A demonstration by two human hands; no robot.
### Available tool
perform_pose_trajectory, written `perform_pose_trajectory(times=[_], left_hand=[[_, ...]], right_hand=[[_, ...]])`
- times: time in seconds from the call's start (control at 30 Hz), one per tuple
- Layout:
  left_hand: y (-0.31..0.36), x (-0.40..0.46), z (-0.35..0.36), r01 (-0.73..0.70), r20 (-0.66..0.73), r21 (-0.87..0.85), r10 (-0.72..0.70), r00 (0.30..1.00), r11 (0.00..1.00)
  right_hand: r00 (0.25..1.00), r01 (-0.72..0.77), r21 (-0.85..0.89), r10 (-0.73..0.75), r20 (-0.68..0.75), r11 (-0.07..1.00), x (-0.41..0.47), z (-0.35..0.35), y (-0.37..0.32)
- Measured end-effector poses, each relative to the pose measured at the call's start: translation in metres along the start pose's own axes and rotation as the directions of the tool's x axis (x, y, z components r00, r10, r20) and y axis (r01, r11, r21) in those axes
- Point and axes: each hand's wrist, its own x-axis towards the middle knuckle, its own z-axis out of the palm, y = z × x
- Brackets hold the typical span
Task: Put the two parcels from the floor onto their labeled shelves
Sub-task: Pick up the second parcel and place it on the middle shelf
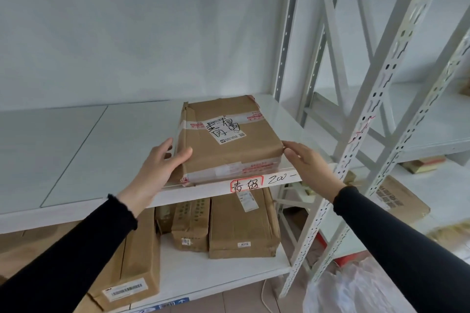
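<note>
A brown cardboard parcel (229, 145) with a white label and black handwriting lies flat on the white upper shelf (101, 150), at its front right. A handwritten tag outlined in red (246, 184) is on the shelf edge just below it. My left hand (157, 170) clasps the parcel's near left corner, thumb on top and fingers along the side. My right hand (310, 165) is spread, its fingertips at the near right corner. Only this one parcel is in my hands.
Below, the lower shelf carries several brown boxes (241, 226), one long box (137, 256) at the left. A perforated white upright (356, 150) stands right of my right hand. A clear plastic bag (356, 290) lies on the floor; another box (401, 201) sits on the neighbouring rack.
</note>
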Motion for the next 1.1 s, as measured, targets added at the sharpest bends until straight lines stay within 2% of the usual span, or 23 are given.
perform_pose_trajectory(times=[0.07, 0.2, 0.63, 0.97, 1.1], left_hand=[[-0.005, -0.006, -0.001, -0.077, 0.019, 0.085, 0.075, 0.997, 0.993], [-0.013, -0.005, 0.005, -0.12, 0.031, 0.182, 0.116, 0.993, 0.976], [0.001, 0.054, -0.004, -0.012, -0.069, 0.207, 0.027, 0.997, 0.978], [-0.001, 0.071, -0.01, -0.01, -0.071, 0.227, 0.027, 0.997, 0.974], [0.004, 0.068, -0.015, -0.014, -0.045, 0.286, 0.028, 0.999, 0.958]], right_hand=[[0.997, 0.028, 0.088, -0.034, 0.064, 0.996, -0.012, 0.001, -0.001], [0.997, 0.038, 0.023, -0.039, 0.07, 0.999, -0.004, 0.015, 0.012], [0.994, -0.027, 0.105, 0.016, 0.106, 0.994, 0.074, 0.037, 0.003], [0.993, -0.049, 0.067, 0.042, 0.106, 0.997, 0.089, 0.044, 0.001], [0.988, -0.041, -0.033, 0.045, 0.147, 0.999, 0.089, 0.036, 0.001]])
